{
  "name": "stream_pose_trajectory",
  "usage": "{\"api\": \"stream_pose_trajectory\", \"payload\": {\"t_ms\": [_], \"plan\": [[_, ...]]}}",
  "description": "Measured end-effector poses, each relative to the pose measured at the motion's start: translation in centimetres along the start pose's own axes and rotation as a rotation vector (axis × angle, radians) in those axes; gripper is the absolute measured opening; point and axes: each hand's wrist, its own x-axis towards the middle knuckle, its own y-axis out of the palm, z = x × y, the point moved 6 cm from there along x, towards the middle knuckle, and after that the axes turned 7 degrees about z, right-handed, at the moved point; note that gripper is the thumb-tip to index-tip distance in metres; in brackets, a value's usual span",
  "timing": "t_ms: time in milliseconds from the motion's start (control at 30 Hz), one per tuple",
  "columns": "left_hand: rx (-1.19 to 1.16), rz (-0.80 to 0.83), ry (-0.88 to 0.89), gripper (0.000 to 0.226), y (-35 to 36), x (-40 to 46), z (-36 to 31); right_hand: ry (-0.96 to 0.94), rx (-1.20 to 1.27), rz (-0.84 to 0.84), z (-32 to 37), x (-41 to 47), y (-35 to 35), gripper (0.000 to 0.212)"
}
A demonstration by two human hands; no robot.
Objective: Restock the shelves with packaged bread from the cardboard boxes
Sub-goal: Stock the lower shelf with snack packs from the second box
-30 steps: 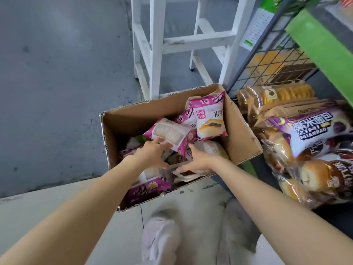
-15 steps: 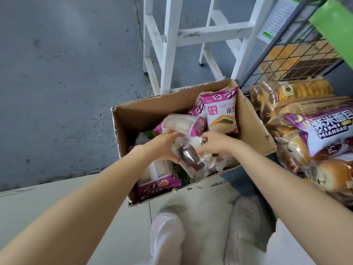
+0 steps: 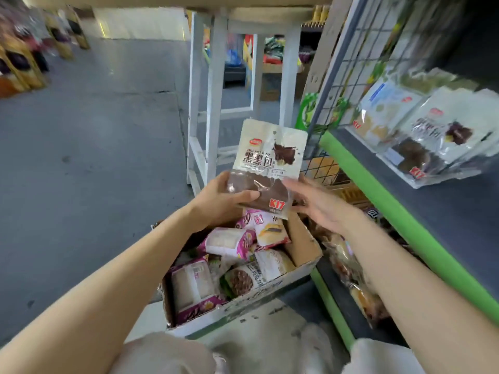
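- Left hand (image 3: 216,201) is gripping the lower edge of a chocolate bread packet (image 3: 266,164), thumb lying across the clear window and fingers curled behind it.
- Right hand (image 3: 321,202) is reaching in beside the packet's lower right corner with fingers extended and relaxed; whether the fingertips are touching the wrapper cannot be told, and no grasp is showing.
- Chocolate bread packet is being held upright above the cardboard box (image 3: 305,247), its long axis running roughly vertical, printed white header up, dark bun down.
- Cardboard box is sitting on the floor below the hands, holding many more packets, among them pink-and-white ones (image 3: 229,240).
- Green-edged shelf (image 3: 359,174) is lying to the right of the packet and slightly farther away; matching chocolate packets (image 3: 421,147) are resting on it, leaning back with headers up.
- Right hand is standing nearer the shelf than the left, which is judged to make it the likelier hand to carry the packet across.
- Coming move is judged to turn on shifting the packet rightward and onward, keeping its long axis upright so that it is lining up with the stocked row.
- White stool frame (image 3: 216,103) is standing behind the box.
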Motion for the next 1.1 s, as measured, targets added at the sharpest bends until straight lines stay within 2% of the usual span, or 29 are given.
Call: {"api": "stream_pose_trajectory", "payload": {"t_ms": [67,133,200,267,333,467,600,733,867,967,1033,1100], "plan": [[-0.083,0.011,0.046,0.044,2.2,-0.4,-3.3,-0.042,-0.047,-0.017,1.2,-1.9,-0.3,0.072],[-0.096,-0.006,0.085,0.037,4.2,-0.1,-6.0,-0.148,0.030,-0.100,3.0,-4.0,-1.4,0.058],[-0.030,-0.036,0.118,0.044,6.7,0.6,-8.5,-0.242,0.055,-0.228,4.5,-6.1,-3.4,0.044],[0.048,-0.052,0.162,0.048,9.5,1.7,-10.8,-0.285,-0.021,-0.388,5.6,-8.3,-5.9,0.040],[0.150,-0.084,0.210,0.057,12.3,3.4,-12.9,-0.279,-0.125,-0.575,6.4,-10.6,-8.6,0.044],[0.368,-0.170,0.213,0.065,17.3,7.4,-15.9,-0.393,-0.188,-0.863,7.5,-13.1,-13.7,0.058],[0.542,-0.092,0.221,0.061,21.4,11.7,-16.0,-0.271,-0.312,-1.048,6.1,-11.7,-18.2,0.056],[0.821,-0.031,0.156,0.064,22.5,14.7,-14.0,-0.081,-0.640,-1.086,4.5,-10.0,-19.4,0.067],[0.980,-0.028,0.116,0.063,22.4,15.8,-12.7,-0.049,-0.747,-1.031,4.0,-8.9,-19.2,0.069],[0.973,-0.030,0.109,0.053,22.2,15.7,-12.5,-0.017,-0.774,-0.989,3.8,-8.8,-19.4,0.075],[0.909,-0.017,0.120,0.050,21.9,15.3,-12.8,-0.012,-0.719,-0.940,3.7,-9.0,-19.1,0.081],[0.850,-0.031,0.154,0.047,21.4,14.1,-13.4,-0.058,-0.641,-0.967,4.1,-10.0,-18.2,0.082]]}}
